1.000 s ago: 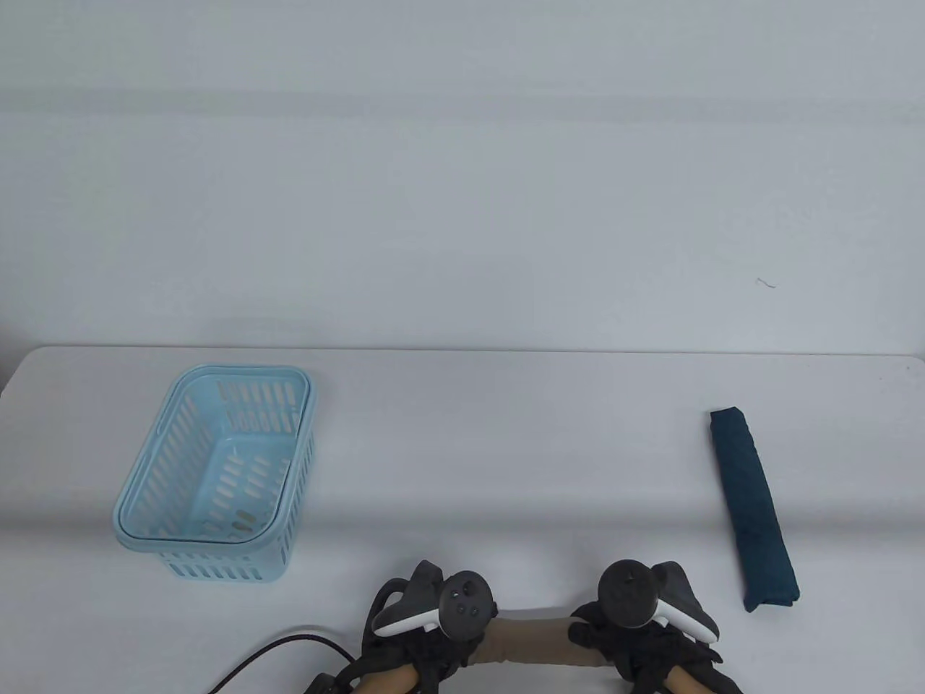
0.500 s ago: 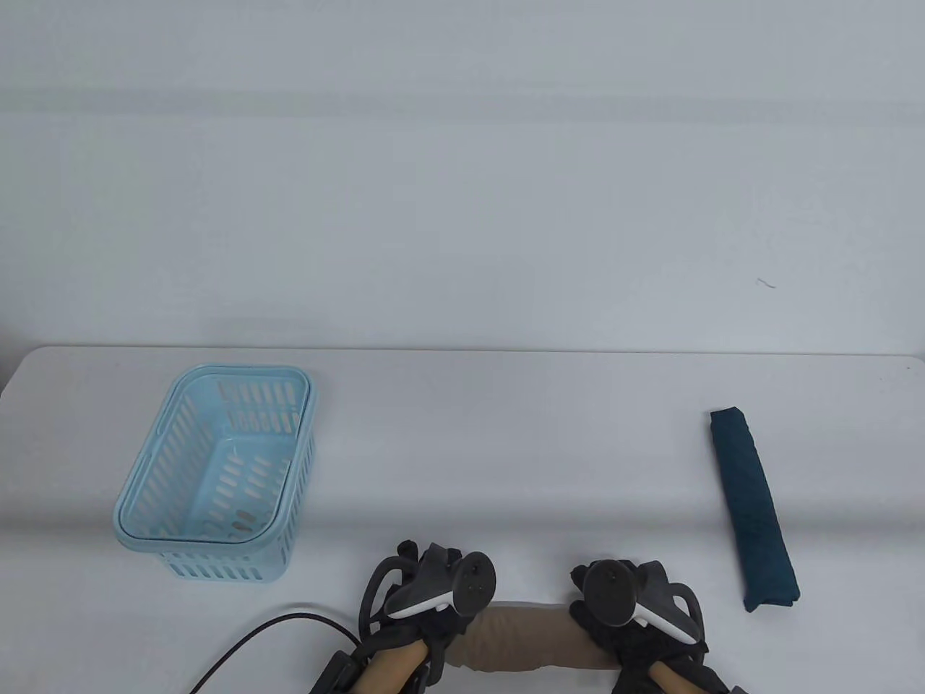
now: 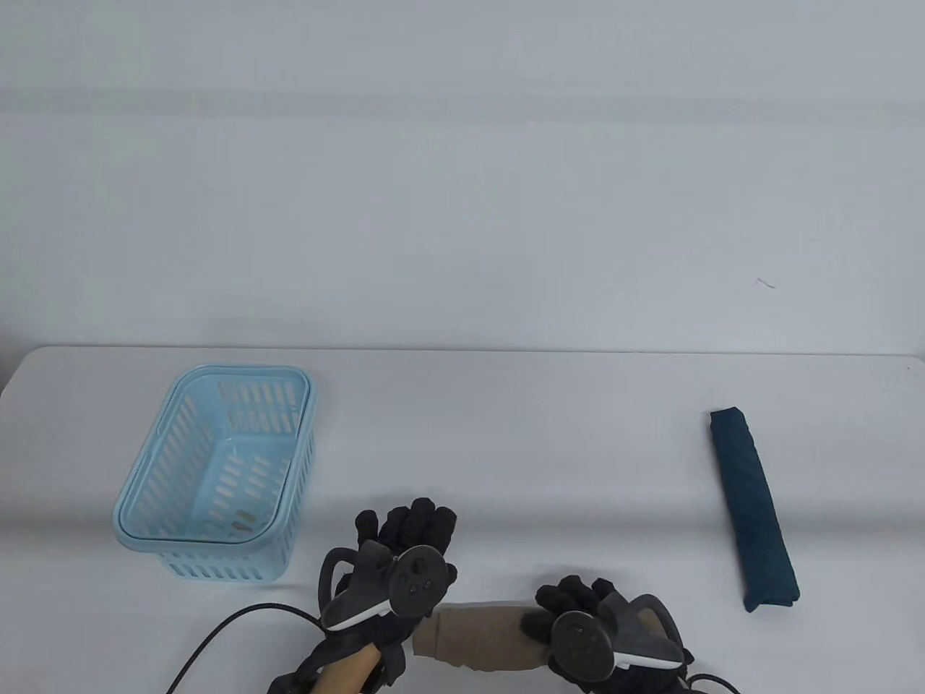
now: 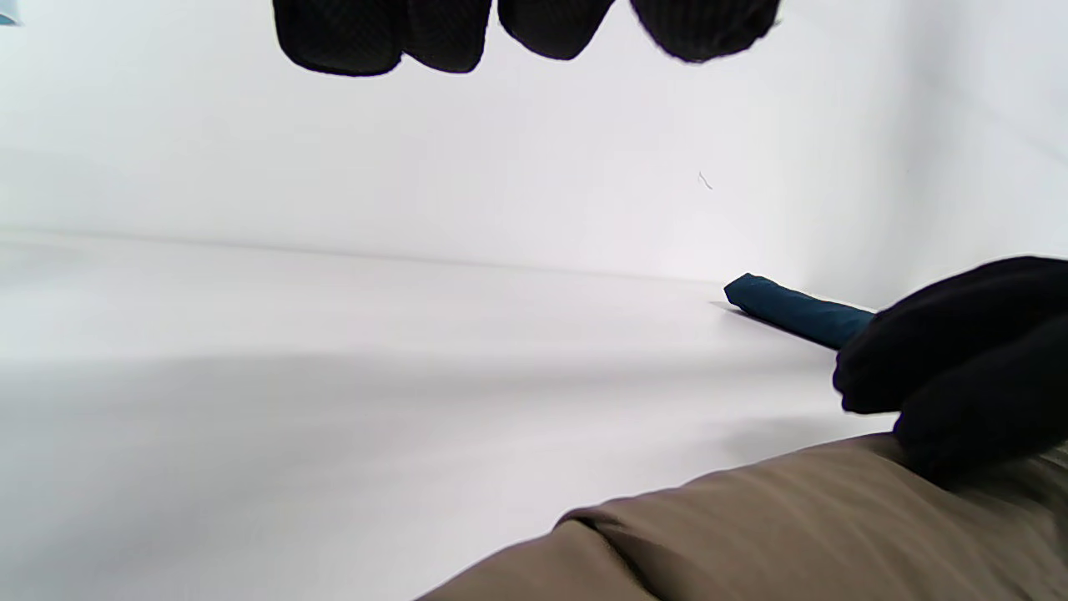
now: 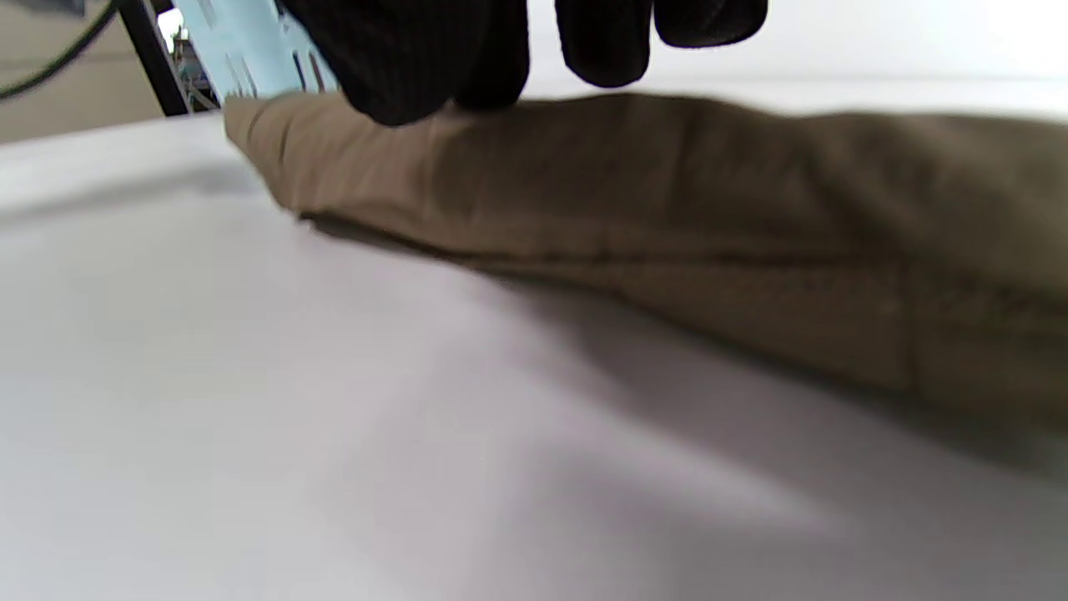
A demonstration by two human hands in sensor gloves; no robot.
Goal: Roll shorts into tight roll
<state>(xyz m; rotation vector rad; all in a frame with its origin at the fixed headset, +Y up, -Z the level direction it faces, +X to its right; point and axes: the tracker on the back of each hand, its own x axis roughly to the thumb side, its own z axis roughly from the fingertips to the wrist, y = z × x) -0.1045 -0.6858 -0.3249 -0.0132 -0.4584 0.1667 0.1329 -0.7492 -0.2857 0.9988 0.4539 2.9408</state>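
Observation:
The tan shorts roll (image 3: 484, 636) lies crosswise near the table's front edge, also seen in the left wrist view (image 4: 793, 517) and right wrist view (image 5: 667, 184). My left hand (image 3: 408, 524) hovers beyond the roll's left end with fingers (image 4: 526, 25) spread and straight, holding nothing. My right hand (image 3: 571, 600) lies over the right part of the roll, its fingers (image 5: 417, 58) bent down onto the fabric. The right fingers (image 4: 959, 359) look curled on the roll's top.
A light blue slotted basket (image 3: 195, 538) stands at the left, close to my left hand. A dark teal rolled garment (image 3: 754, 510) lies at the right side. A black cable (image 3: 217, 643) trails at the front left. The table's far edge (image 3: 462, 350) runs across the back.
My left hand has lifted off the roll and moved forward and left, its fingers spreading. My right hand has slid left along the roll, which now shows more of its length.

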